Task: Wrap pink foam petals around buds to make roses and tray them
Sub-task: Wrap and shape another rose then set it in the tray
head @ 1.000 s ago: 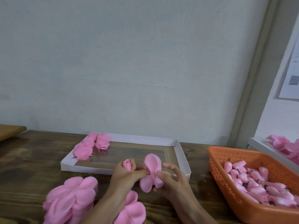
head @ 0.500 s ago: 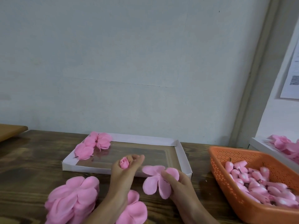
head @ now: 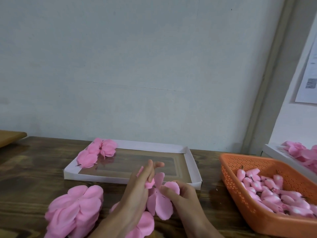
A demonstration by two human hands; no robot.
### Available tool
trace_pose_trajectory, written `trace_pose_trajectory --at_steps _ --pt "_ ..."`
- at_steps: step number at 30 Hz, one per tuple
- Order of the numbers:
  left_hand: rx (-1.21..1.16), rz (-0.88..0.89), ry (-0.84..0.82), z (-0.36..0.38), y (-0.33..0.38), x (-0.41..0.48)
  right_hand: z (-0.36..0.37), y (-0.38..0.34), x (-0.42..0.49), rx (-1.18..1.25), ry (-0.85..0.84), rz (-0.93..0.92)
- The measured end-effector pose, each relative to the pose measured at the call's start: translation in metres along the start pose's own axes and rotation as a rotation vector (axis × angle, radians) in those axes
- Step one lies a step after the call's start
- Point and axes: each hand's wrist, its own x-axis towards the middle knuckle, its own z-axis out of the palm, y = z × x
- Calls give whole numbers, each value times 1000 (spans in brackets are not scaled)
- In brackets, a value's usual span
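The white tray across the middle of the frame holds two finished roses in its upper left corner, so the batch looks barely begun. The orange basket of spare buds at right and the petal stack at lower left need no touching for now.

The step in hand appears to be seating the bud on the petal piece at lower centre. To do it well, the right hand, pinching that piece between thumb and fingers, should hold it flat and steady. The left hand, clamped on the bud with two fingers sticking upward, should steer the stem to the piece's centre before any wrapping. The bud sits at the left hand's lower fingers, just above the piece's centre and just left of the right thumb.
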Motion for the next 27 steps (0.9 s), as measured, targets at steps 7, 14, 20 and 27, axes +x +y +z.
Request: trace_pose_trajectory --at_steps 7,14,20,27 --pt "38 14 -59 2 3 -4 -1 -3 -2 43 7 -2" --pt "106 36 -76 0 -3 -2 0 -5 -2 47 20 -12" --pt "158 78 -35 1 -9 -2 -1 -5 -2 28 -4 -82" --pt "212 85 -29 2 -13 -3 0 -7 -3 -3 -12 -249"
